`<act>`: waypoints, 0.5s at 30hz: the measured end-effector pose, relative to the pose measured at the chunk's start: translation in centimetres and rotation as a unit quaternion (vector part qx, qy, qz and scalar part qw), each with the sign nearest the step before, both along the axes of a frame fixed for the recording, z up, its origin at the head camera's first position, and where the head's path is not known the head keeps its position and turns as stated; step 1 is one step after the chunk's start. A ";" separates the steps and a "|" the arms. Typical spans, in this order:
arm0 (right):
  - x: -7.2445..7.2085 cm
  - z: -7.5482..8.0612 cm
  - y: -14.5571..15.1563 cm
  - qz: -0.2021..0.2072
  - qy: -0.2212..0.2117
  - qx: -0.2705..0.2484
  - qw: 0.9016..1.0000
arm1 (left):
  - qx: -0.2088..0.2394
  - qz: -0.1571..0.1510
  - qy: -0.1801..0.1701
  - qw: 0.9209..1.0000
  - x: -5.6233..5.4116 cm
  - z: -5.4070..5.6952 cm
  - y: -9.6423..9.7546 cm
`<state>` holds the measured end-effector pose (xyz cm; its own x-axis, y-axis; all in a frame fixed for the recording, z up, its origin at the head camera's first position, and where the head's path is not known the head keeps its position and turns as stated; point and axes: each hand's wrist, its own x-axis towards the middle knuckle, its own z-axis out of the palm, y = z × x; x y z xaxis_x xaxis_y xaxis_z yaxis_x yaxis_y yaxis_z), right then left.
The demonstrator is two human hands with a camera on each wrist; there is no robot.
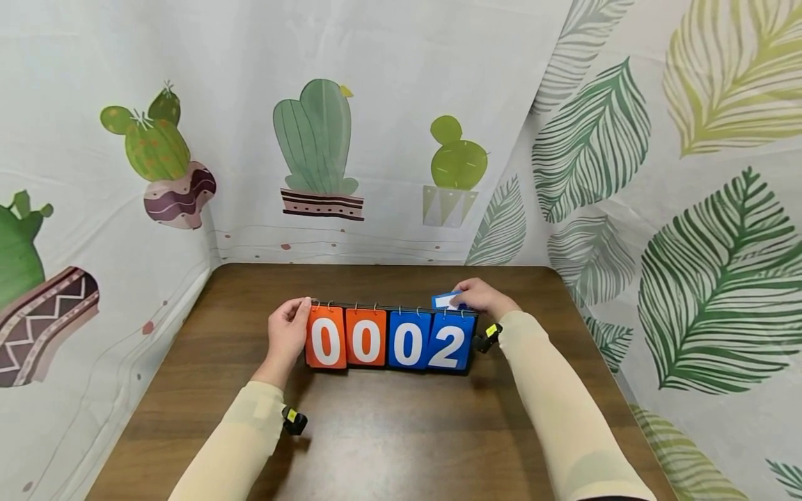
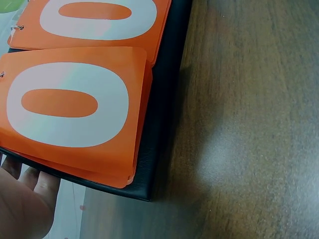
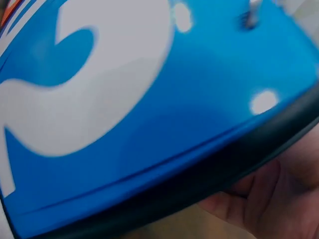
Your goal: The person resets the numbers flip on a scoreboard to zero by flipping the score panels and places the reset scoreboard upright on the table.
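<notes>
A flip scoreboard (image 1: pixel 386 370) stands on the table, its cards reading 0002: two orange number cards (image 1: pixel 366 338) on the left, two blue ones on the right. My left hand (image 1: pixel 287 330) grips the board's upper left end, thumb near the top edge, fingers behind the black backing (image 2: pixel 144 177). At the far right end, my right hand (image 1: pixel 484 298) reaches over the top and pinches a turned-over blue number card (image 1: pixel 441 301) behind the rings. The blue 2 card (image 3: pixel 164 129) fills much of the right wrist view, with the right hand's fingers partly hidden behind the board.
The brown wooden table (image 1: pixel 401 438) stretches in front of the board and to both sides. A white curtain (image 1: pixel 388 56) printed with cacti hangs along the back, and a leaf-printed one (image 1: pixel 601 174) on the right. Each wrist carries a small black camera (image 1: pixel 294 421).
</notes>
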<state>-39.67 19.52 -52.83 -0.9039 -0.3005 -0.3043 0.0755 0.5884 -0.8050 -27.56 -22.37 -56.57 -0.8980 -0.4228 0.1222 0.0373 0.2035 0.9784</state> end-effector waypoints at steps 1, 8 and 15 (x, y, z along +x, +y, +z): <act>-0.1 0.4 0.0 -0.005 -0.010 -0.012 1.000 | 0.000 0.000 0.000 1.000 0.0 0.0 0.0; -0.7 3.0 0.1 -0.019 -0.068 -0.094 0.993 | 0.003 -0.003 -0.007 1.000 0.0 0.1 0.0; -0.7 6.2 -0.2 -0.041 -0.082 -0.165 0.982 | 0.000 -0.001 -0.010 1.000 0.1 0.3 0.1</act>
